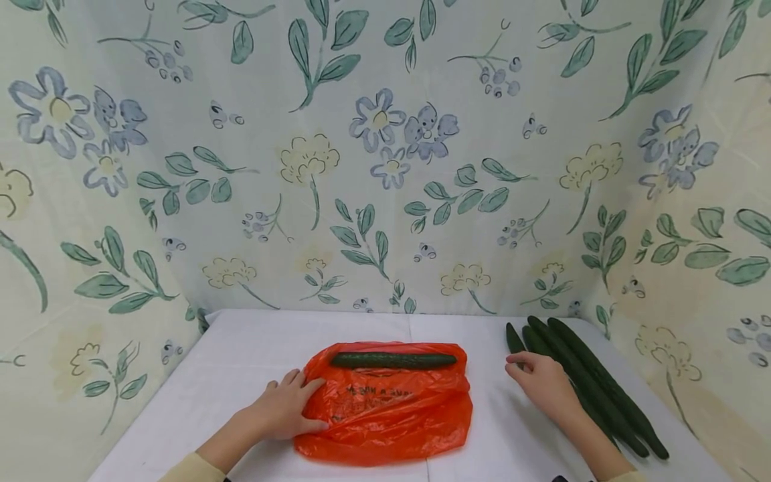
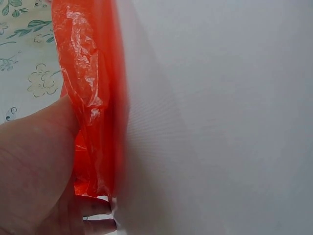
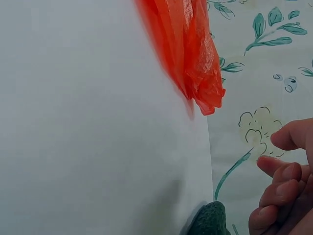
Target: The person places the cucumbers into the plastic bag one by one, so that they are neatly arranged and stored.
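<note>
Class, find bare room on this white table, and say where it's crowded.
Bare: the table left of the left hand, behind the red bag, and between bag and right hand. Crowded: the right side, under the cucumbers, and the centre, under the bag.

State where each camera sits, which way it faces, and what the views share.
Head: worn on the head, facing forward and down at red bag and cucumbers; left hand, right hand and forearms show.
On left wrist: faces bag and tabletop; that hand partly shows.
On right wrist: likewise, plus a cucumber end; fingers show.
All share the bag.
</note>
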